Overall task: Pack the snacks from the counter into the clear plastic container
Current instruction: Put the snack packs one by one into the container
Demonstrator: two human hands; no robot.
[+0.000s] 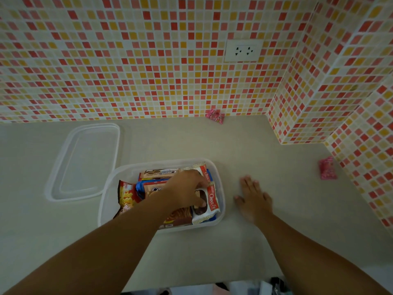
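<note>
"Choco Pie" is printed in white on the red edge of a white wrapper (213, 202) at the 3 o'clock side of the clear plastic container (221, 188). "Choco" is read on a second such wrapper (207, 174) lying toward 12 o'clock from the first. Lettering on the brown and blue packets (159, 173) and the red-yellow bag (127, 193) is too blurred to be read.

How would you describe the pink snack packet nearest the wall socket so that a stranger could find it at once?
Start at the white wall socket on the tiled back wall and drop straight down to the beige counter. There, against the wall's foot, lies a small pink crinkled packet. The other pink packet sits far right beside the side wall, nearer the flat right hand.
</note>
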